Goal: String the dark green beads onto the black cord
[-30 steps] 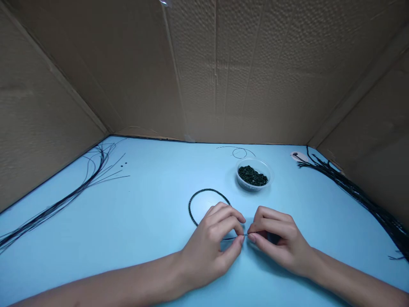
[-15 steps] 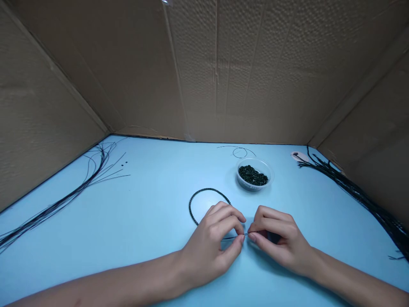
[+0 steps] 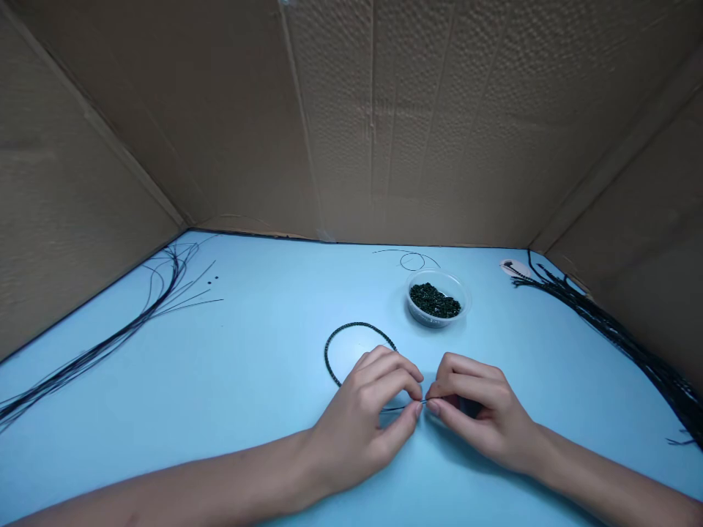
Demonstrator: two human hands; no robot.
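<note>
A loop of small dark beads (image 3: 359, 324) lies on the pale blue tabletop, partly covered by my left hand (image 3: 373, 417). From its near side a thin dark cord (image 3: 394, 408) runs to my fingertips. My left hand pinches this cord between thumb and fingers. Almost touching it, my right hand (image 3: 483, 406) pinches the cord's end, with the other fingers curled in. Whether a bead sits between the fingertips is too small to tell. Beyond my hands stands a round clear tub (image 3: 466, 301), partly filled with dark beads (image 3: 435, 301).
Loose dark cords (image 3: 110, 344) lie in a bundle along the left. Thick bundled dark strands (image 3: 615, 333) run along the right, beside a small white tag (image 3: 515, 268). A curled thread (image 3: 411, 261) lies behind the tub. Cardboard walls (image 3: 351, 124) enclose the table.
My left fingertips have shifted very slightly right along the cord, narrowing the gap to my right fingertips. The right hand, the loop and the tub look unmoved.
</note>
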